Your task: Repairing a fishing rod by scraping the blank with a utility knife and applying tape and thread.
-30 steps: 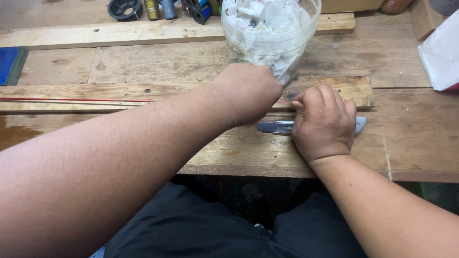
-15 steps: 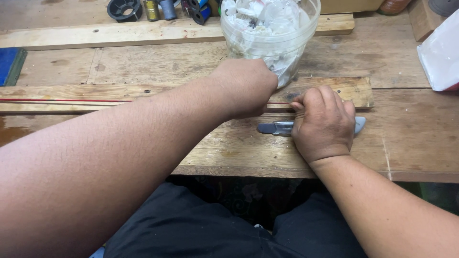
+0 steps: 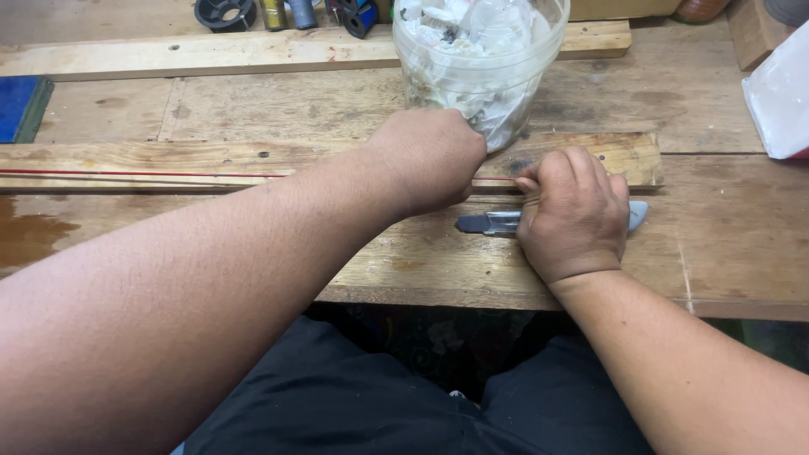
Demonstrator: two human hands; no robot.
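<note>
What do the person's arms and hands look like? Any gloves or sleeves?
No gloves and no sleeves in view. Both forearms are bare, with fine hair. The left hand and right hand wear no rings or watch that show. Dark trousers cover the lap.

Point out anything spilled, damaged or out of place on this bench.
A dark wet-looking stain marks the wooden bench at far left. A grey utility knife lies partly under the right hand. Nothing else stands out.
</note>
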